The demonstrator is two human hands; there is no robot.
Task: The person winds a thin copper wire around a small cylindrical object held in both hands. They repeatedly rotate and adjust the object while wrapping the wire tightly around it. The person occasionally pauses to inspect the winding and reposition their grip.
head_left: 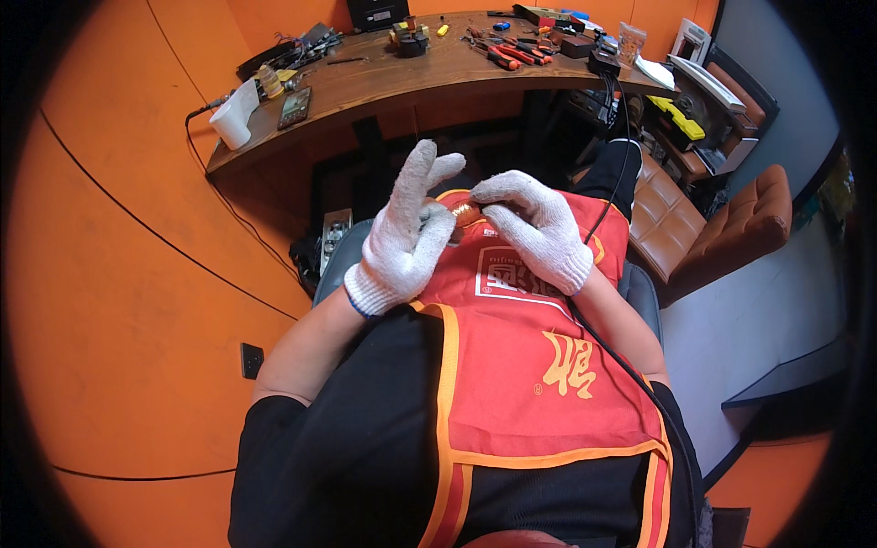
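A small copper-coloured wire coil (465,216) is held between my two gloved hands, above the red apron on my lap. My left hand (402,239) grips its left side near the thumb, while some of its fingers point upward. From the right, my right hand (534,224) pinches at the coil's other end, thumb and fingertips drawn together. White knitted gloves cover both hands. The fingers partly hide the coil, so its full shape and any loose wire end cannot be made out.
Beyond my lap stands a curved wooden desk (365,84) with red-and-black pliers (507,59), a paper roll (236,114) and a phone (294,107). A brown leather chair (703,224) is at the right. A black cable (630,379) runs past my right arm.
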